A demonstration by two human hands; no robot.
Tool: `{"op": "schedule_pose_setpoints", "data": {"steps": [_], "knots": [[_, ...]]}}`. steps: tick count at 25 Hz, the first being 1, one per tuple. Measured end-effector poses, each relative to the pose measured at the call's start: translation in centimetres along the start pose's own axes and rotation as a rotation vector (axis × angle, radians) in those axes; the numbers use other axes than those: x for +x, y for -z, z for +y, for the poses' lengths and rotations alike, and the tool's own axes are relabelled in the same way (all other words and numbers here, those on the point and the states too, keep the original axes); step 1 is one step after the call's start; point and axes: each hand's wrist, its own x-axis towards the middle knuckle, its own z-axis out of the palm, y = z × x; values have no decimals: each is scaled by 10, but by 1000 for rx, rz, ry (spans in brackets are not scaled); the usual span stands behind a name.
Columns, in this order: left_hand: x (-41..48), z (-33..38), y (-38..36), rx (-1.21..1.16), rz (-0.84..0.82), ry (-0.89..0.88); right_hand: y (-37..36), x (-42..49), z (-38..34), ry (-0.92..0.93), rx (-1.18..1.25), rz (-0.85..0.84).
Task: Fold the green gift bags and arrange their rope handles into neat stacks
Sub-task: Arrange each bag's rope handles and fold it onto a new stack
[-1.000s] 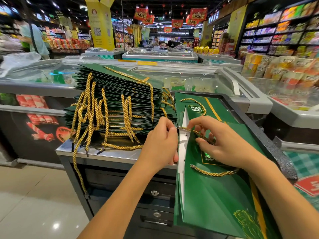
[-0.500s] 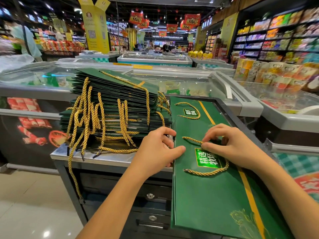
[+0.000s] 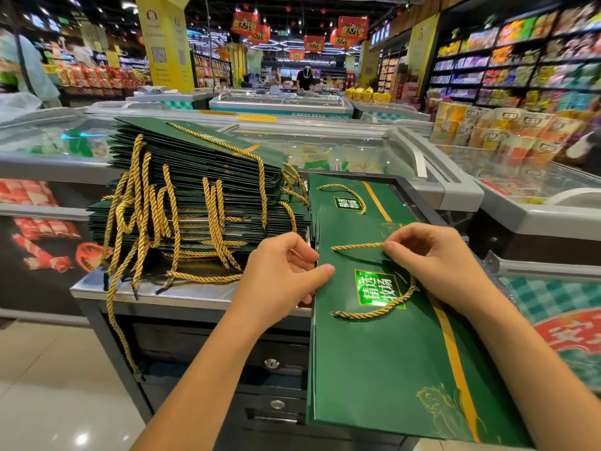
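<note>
Green gift bag [image 3: 383, 369] flat on the desk [image 3: 182, 296], both hands on it.
Fingers of the right hand [image 3: 435, 262] pinch its gold rope handle [image 3: 357, 246]; fingers of the left hand [image 3: 279, 278] grip the bag's left edge, with the stack of folded bags [image 3: 201, 190] just beyond them.

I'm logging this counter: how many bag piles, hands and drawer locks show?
Bag piles: 2 (tall pile, flat pile)
Hands: 2 (left hand gripping the flat pile's edge, right hand pinching a rope handle)
Drawer locks: 2 (upper lock, lower lock)
Total: 6
</note>
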Motion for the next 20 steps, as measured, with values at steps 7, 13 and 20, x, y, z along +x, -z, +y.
{"op": "schedule_pose_setpoints", "data": {"steps": [7,13,20], "knots": [[4,6,0,-49,-47,105,0,-1,-1,-50,66,166],[4,10,0,-158,-48,164,0,-1,-1,-54,76,199],[-2,16,1,-229,-61,128,2,-5,-12,-35,-82,321]]}}
